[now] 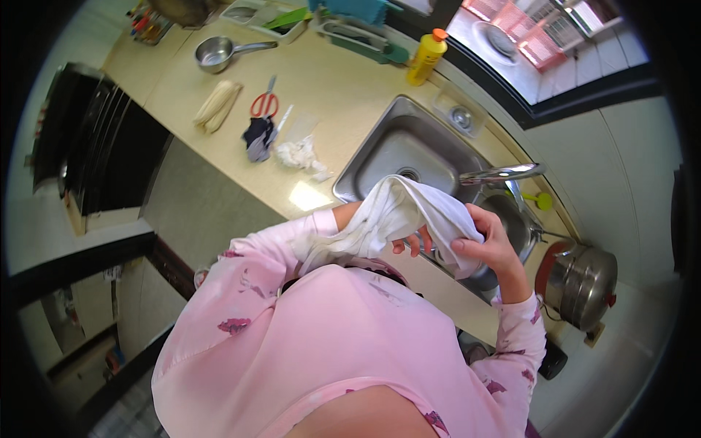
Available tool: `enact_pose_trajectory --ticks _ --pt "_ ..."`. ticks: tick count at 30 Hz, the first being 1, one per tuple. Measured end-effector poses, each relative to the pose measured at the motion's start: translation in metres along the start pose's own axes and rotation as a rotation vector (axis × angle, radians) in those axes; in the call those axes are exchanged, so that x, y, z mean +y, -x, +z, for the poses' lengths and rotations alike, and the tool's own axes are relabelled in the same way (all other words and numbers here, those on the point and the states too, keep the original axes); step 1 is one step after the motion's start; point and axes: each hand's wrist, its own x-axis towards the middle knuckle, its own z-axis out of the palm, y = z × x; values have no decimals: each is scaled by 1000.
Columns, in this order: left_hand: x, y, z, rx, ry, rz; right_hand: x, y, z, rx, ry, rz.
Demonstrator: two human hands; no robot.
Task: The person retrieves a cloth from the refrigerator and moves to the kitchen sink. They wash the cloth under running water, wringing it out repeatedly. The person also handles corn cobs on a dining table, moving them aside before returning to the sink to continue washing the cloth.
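Note:
A length of white cloth hangs in folds in front of my chest, over the near edge of the sink. My right hand pinches its right end between thumb and fingers. Most of my left hand is hidden by the cloth, which drapes over that wrist. Only its bent fingers show below the fabric, so its hold on the cloth is hidden. Beyond the cloth lies the steel sink basin, with a chrome faucet at its right.
On the counter left of the sink lie crumpled white material, a dark cloth, red-handled scissors, a pale bundle and a saucepan. A yellow bottle stands by the window. A steel pot sits at right.

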Motion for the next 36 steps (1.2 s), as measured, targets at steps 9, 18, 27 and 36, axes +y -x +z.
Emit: enact_pose_trajectory --ticks 9,18,27,36 --pt "-1 -27 -1 303 345 37 195 -27 -49 682 514 20" --pt "1 -66 -19 412 427 -153 217 -40 -130 1161 -285 274" --pt "0 -80 -35 543 295 109 210 -27 -193 1464 -1018 58" --pt "-25 -90 -43 555 131 -4 188 -21 -199 1481 -1035 29"
